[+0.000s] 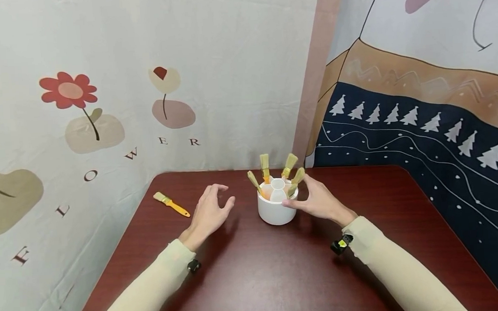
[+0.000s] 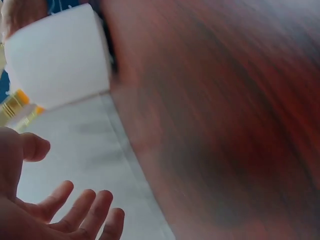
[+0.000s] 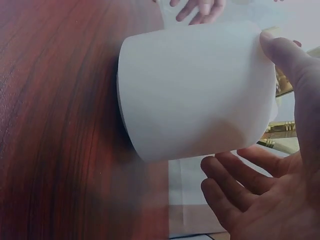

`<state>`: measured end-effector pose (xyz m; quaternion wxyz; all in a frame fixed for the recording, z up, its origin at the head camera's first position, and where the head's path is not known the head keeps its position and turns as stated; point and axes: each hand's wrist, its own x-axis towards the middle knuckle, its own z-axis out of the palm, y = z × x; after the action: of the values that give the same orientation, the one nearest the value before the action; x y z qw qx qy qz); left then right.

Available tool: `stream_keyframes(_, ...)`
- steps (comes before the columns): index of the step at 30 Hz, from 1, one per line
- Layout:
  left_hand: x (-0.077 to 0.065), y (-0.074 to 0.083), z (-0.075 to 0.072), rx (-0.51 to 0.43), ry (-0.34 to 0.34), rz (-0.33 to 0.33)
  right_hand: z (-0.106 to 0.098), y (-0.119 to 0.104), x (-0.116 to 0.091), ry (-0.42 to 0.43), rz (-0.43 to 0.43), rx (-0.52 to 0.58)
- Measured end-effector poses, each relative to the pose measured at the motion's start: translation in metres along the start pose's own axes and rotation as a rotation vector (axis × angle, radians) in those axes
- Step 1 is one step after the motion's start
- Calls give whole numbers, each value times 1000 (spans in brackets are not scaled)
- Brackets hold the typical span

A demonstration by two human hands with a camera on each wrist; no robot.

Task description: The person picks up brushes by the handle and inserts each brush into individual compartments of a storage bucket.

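A round white divided holder [image 1: 276, 212] stands upright on the table, several yellow-handled paintbrushes in its outer compartments, bristles up. My right hand [image 1: 320, 200] grips its right side, thumb on the front rim; in the right wrist view the fingers [image 3: 240, 180] lie along the far side of its white wall [image 3: 195, 95]. Apart from the holder, to its left, my left hand [image 1: 209, 213] is held over the table with fingers loosely spread and nothing between them. One paintbrush [image 1: 172, 205] with a yellow handle lies flat farther left.
The dark red wooden table [image 1: 272, 281] has its back edge close behind the holder. A pale curtain with printed flowers [image 1: 236, 81] hangs behind, and a navy cloth with white trees [image 1: 404, 138] hangs on the right.
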<state>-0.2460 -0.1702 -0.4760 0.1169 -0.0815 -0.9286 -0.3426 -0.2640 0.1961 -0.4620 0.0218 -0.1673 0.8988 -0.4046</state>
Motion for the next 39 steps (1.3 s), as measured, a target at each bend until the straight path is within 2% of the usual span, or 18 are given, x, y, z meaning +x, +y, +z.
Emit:
stream_keyframes(7,2,-29,-16,66,-31,-82,3,-3,0,24,-2,-12)
stream_keyframes(14,8,-48,-25,91,-31,-99,1,-7,-3,38,17,-24)
stream_keyframes(19,9,-63,-35,118,-57,-122,3,-8,-6,70,17,-32)
stream_keyframes(29,5,-92,-63,183,-121,-237,9,-14,-6,87,32,-26)
stream_keyframes(35,2,-107,-75,230,-113,-310,11,-19,-6,103,44,-36)
stream_keyframes(39,-1,-116,-80,239,-133,-350,12,-21,-6,117,45,-45)
